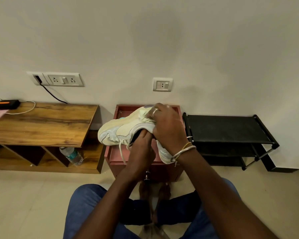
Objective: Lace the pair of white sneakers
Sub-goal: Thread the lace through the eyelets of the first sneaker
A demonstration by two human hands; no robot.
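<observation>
Two hands: both are on one shoe, so I have nothing free to catch a slip.
Left hand (140, 150): nearest me, with its fingers curled into the dark mouth of the held sneaker (121, 128) and hooked on the throat edge. I cannot tell whether they also pinch the lace (122, 152).
Lace: it hangs slack in a loop from the front eyelets, down over the red cabinet (114, 157).
Second sneaker (163, 152): it lies on the cabinet top just under the right wrist and is mostly hidden.
Held sneaker: it is raised above the cabinet, between the two hands.
Right hand (167, 126): its fingers are wrapped down over the heel end and grip it.
Heading: the toe points to my left and the heel to my right. The long axis runs left to right with the heel end a little farther off. The shoe is rolled so the sole faces away and the mouth faces me.
Risk: I judge the slack loop could snag on the cabinet edge or slip back out of an eyelet if the shoe is turned. A skipped eyelet is also likely, because the left hand covers that row.
</observation>
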